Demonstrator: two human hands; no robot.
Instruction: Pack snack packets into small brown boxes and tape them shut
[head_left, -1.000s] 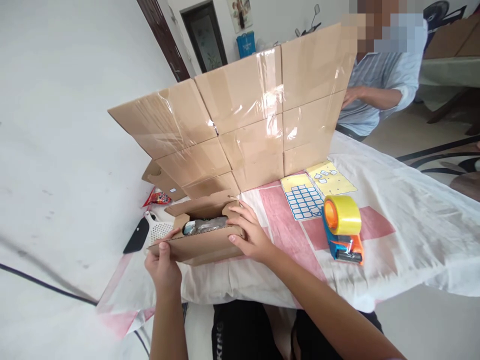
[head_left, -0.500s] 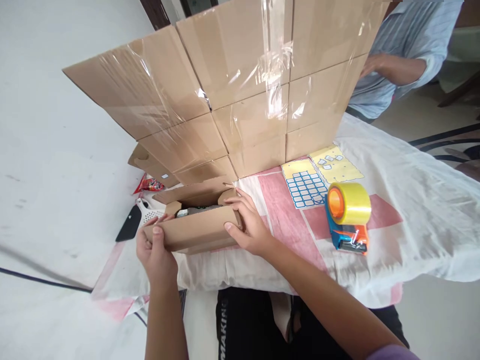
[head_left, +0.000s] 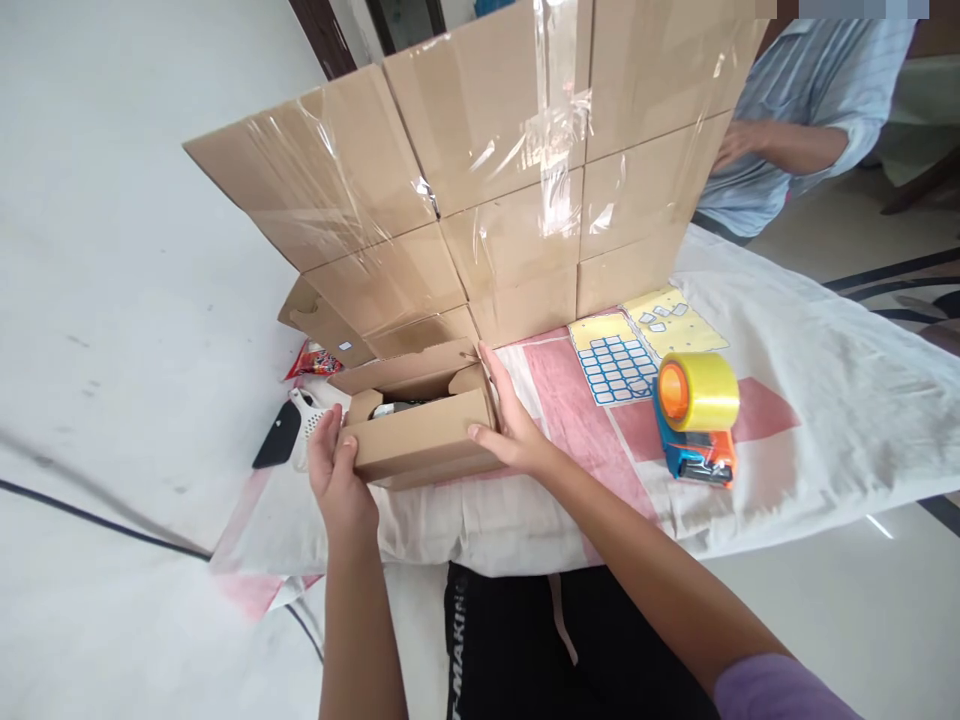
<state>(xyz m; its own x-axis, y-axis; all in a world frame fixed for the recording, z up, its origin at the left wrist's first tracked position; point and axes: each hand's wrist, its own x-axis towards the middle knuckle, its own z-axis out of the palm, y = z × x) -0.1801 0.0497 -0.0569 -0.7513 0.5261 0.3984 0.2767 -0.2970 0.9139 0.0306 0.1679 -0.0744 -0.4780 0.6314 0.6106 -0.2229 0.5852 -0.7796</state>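
A small cardboard box (head_left: 427,435) lies near the table's front edge, its top open and a long flap raised at the back. Inside, a dark and whitish item (head_left: 397,408) shows only in part; its kind cannot be made out. My left hand (head_left: 341,465) grips the box's left end, thumb on the front wall. At the other end, my right hand (head_left: 514,420) holds the box with the thumb in front and the fingers stretched along the right side.
Behind the box stands a tall wall of taped cardboard boxes (head_left: 517,225). A tape dispenser (head_left: 697,415) with yellow tape sits at right, by a printed sheet (head_left: 615,365). A white perforated tool (head_left: 307,420) and a red packet (head_left: 315,360) lie left. Another person (head_left: 802,130) is behind.
The right-hand fingers have moved from the box's inner top edge to its outer right side and straightened. The box's inside flaps show more openly. The view has shifted slightly.
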